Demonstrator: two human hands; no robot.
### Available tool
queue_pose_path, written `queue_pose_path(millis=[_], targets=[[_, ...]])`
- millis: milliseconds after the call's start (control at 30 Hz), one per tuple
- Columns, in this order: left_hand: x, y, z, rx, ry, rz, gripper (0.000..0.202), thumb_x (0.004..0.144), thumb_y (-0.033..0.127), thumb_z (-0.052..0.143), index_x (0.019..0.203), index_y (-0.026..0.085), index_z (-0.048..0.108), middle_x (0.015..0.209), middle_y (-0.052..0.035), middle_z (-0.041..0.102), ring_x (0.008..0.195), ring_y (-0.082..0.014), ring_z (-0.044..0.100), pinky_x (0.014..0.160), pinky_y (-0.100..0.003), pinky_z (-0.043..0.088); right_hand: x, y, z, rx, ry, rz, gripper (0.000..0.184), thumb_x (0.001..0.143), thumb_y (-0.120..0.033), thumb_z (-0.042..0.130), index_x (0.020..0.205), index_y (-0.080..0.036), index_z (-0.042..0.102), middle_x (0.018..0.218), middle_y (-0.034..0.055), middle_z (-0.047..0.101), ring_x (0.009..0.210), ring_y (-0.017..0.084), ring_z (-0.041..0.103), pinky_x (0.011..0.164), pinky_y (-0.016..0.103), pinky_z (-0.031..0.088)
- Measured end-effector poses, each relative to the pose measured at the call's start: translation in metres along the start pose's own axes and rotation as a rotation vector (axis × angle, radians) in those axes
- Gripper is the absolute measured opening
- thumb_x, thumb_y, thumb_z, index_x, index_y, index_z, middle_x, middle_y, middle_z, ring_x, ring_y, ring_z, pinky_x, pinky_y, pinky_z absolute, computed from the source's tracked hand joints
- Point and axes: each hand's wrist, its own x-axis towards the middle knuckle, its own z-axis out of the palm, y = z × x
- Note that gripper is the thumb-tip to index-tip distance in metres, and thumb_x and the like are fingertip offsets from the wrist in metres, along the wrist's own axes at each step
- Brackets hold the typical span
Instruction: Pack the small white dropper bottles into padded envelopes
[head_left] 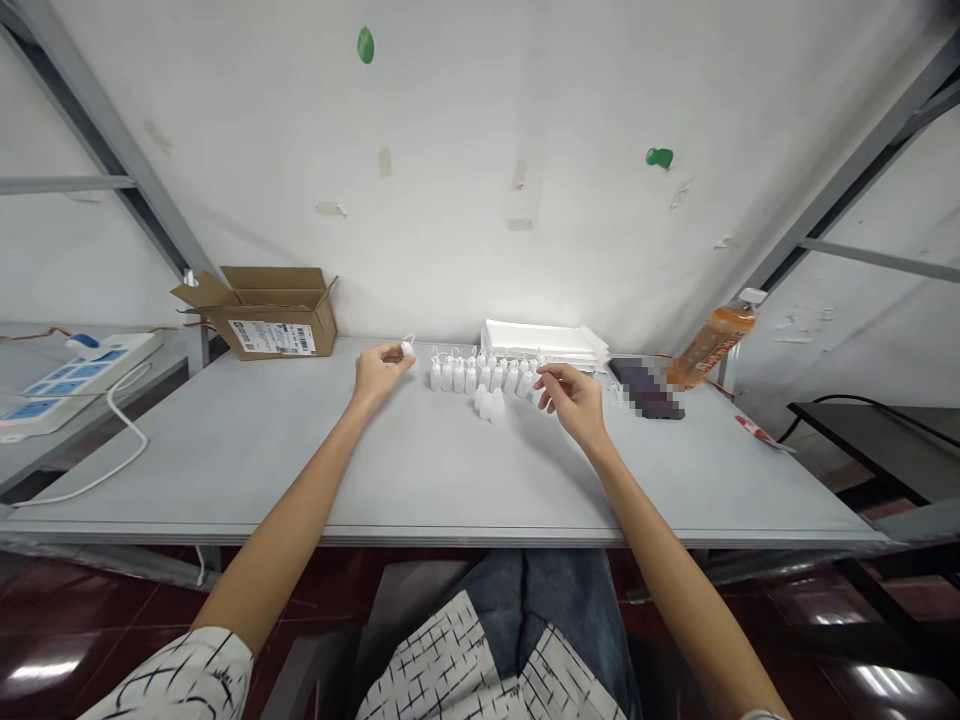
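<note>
My left hand [380, 370] is raised a little over the grey table [300, 470], its fingers pinched on a small white bottle [407, 349]. To its right, a row of several small white bottles [480, 375] stands on the table, with a few more [490, 402] just in front. My right hand [571, 398] reaches to the right end of that row, fingers curled around a small white bottle [534, 394]. Behind the row lies a flat white stack of bags or sheets [541, 342].
An open cardboard box [264, 312] sits at the back left of the table. A dark phone-like object [647, 388] and an orange drink bottle [712, 343] are at the back right. A power strip [71, 375] with white cable lies on the left-hand bench.
</note>
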Motion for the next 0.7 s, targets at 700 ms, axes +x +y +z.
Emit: queue_pose_path(millis=[700], targets=[[0.001,-0.020,0.010,0.245,-0.207,0.030,0.030,0.064,0.038,0.073,0.086,0.017,0.075,0.085,-0.0052,0.075,0.081,-0.0229,0.069,0.077,-0.031,0.052,-0.005,0.011,0.005,-0.421,-0.085,-0.371,0.017,0.089,-0.019,0.047,0.087,-0.019,0.064,0.080,0.0044,0.069,0.054,0.011,0.058,0.050,0.023,0.044]])
